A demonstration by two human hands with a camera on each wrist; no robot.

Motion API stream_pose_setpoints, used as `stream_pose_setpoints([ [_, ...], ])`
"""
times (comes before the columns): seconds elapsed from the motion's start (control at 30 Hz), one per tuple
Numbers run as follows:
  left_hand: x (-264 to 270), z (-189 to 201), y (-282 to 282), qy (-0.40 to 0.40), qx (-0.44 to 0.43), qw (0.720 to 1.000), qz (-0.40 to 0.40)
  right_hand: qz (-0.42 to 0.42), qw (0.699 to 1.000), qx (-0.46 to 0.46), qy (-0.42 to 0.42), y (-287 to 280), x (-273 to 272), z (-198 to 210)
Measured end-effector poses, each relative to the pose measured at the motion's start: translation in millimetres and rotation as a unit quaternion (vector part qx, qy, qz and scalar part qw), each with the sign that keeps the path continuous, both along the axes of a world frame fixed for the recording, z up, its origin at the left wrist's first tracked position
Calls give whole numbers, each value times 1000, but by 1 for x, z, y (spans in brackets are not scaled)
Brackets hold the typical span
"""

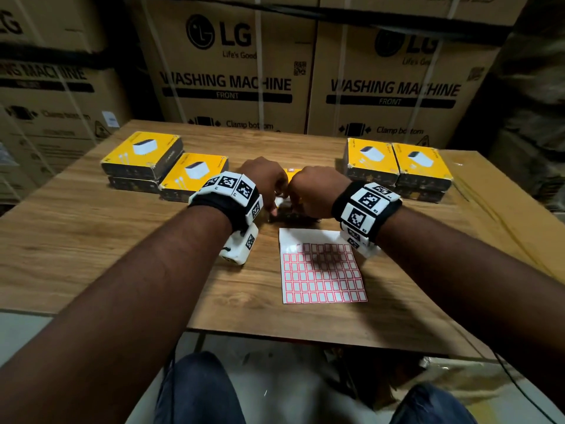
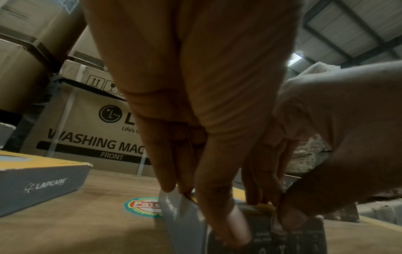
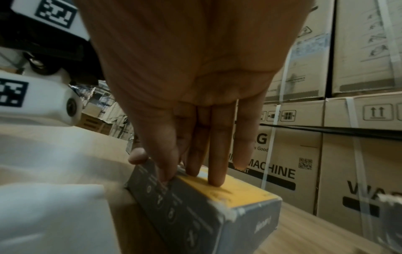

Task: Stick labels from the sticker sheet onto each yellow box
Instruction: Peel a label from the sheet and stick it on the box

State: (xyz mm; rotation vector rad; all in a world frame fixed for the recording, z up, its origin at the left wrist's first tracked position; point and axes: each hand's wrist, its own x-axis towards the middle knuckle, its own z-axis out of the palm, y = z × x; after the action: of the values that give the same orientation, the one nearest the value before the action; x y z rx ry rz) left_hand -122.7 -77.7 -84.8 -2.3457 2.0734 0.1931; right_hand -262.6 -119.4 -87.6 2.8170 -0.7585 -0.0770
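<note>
A yellow box [image 1: 290,172] with dark sides lies at the table's middle, mostly hidden under both hands. My left hand [image 1: 272,194] pinches its left front corner [image 2: 182,220], thumb on the dark front face and fingers on the top edge. My right hand [image 1: 305,197] pinches the front edge further right, thumb on the dark face, fingertips [image 3: 215,180] on the yellow top [image 3: 234,190]. A small whitish piece shows by the right thumb [image 2: 291,218]; whether it is a label I cannot tell. The sticker sheet [image 1: 322,276], white with red-framed labels, lies flat nearer to me.
More yellow boxes stand in stacks at the back left [image 1: 142,154], [image 1: 192,175] and back right [image 1: 371,162], [image 1: 423,166]. Large washing machine cartons [image 1: 226,81] wall off the table's far edge. The wooden table [image 1: 91,240] ends close to my knees.
</note>
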Motion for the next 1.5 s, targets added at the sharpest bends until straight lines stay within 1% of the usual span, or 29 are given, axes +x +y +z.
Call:
stream_pose_setpoints([
  [0.3, 1, -3, 0, -17, -14, 1000, 15, 12, 998, -12, 65, 2, 11, 10],
  [0.5, 2, -5, 0, -28, -18, 999, 15, 31, 997, -14, 75, 2, 16, 14],
  [0.7, 4, -2, 2, -6, -17, 1000, 6, 10, 998, -10, 54, -2, 10, 8],
  [0.87, 4, -2, 1, 21, -11, 1000, 11, 9, 1000, -18, -1, -5, 5, -4],
  [0.93, 3, -2, 1, 27, -7, 1000, 12, 8, 1000, -16, -7, -6, 5, -7],
  [1.07, 4, -2, 2, 19, -7, 1000, 3, -10, 1000, -16, -3, -6, 4, -9],
  [1.23, 5, -2, 2, 18, -10, 1000, -2, -29, 999, -10, -30, -8, 1, -13],
  [1.4, 5, -2, 1, 21, -8, 1000, -11, -47, 996, 30, -74, -15, -2, -15],
  [1.5, 6, -2, 0, 22, -4, 1000, -10, -44, 995, 42, -79, -15, -4, -13],
])
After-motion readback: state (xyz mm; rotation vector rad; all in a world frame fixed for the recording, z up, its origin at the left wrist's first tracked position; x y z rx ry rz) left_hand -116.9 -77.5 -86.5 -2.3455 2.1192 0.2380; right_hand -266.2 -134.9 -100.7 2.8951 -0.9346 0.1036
